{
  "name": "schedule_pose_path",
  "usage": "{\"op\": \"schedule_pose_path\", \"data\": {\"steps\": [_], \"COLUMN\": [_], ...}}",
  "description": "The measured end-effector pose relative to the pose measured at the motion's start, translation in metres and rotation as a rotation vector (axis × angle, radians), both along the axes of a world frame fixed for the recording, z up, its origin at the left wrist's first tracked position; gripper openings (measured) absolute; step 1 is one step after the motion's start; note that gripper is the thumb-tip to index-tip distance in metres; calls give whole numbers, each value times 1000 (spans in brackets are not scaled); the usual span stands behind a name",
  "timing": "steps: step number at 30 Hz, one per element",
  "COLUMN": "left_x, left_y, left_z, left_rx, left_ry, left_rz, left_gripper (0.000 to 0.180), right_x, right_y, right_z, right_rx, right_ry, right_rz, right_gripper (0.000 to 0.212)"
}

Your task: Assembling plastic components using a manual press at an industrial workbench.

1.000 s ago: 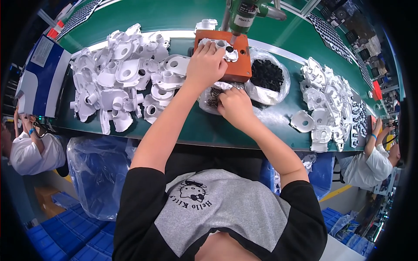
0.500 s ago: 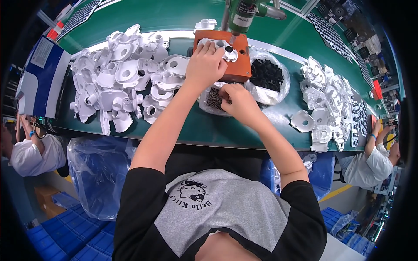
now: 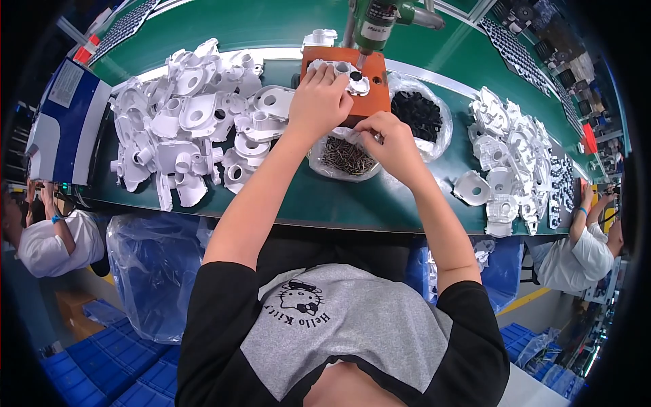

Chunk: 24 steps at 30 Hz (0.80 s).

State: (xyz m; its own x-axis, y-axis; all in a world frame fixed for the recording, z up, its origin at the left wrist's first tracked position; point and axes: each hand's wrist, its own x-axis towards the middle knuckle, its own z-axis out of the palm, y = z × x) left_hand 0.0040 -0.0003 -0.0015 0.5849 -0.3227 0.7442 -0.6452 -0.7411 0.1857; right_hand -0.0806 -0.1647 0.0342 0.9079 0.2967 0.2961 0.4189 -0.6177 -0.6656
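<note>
A white plastic housing part (image 3: pixel 360 86) with a black round piece in it lies on an orange fixture block (image 3: pixel 369 103). My left hand (image 3: pixel 319 100) grips its left side, fingers curled over the top and partly hiding it. Beneath the block's front edge, a clear bag (image 3: pixel 319 165) holds a heap of metal screws (image 3: pixel 347 156). Just over the bag's right rim is my right hand (image 3: pixel 392 144), thumb and fingers pinched together; what sits between the fingertips is too small to make out. A green power screwdriver (image 3: pixel 377 24) points down above the block.
White housing parts (image 3: pixel 196 112) are heaped on the left, more white parts (image 3: pixel 498 156) on the right. A bag of black pieces (image 3: pixel 415 117) stands beside the block. A blue and white machine (image 3: pixel 68 122) borders the left end. Other people sit at both sides.
My right hand has lifted out of the screws and moved right and slightly up, uncovering the heap. My left hand stays on the white housing part.
</note>
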Motion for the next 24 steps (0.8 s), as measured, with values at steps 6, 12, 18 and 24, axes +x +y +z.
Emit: {"op": "schedule_pose_path", "data": {"steps": [6,12,18,24], "left_x": [0,0,1,1], "left_y": [0,0,-1,-1], "left_z": [0,0,-1,-2], "left_rx": [5,9,10,4], "left_ry": [-1,-3,-1,-18], "left_rz": [8,13,17,15], "left_gripper": [19,19,19,19], "right_x": [3,4,2,4], "right_y": [-2,-3,-3,-3], "right_z": [-7,-7,-12,-11], "right_rx": [161,226,281,312], "right_ry": [-8,31,22,-50], "right_rz": [-59,-107,-134,-149], "right_gripper": [16,18,18,13]}}
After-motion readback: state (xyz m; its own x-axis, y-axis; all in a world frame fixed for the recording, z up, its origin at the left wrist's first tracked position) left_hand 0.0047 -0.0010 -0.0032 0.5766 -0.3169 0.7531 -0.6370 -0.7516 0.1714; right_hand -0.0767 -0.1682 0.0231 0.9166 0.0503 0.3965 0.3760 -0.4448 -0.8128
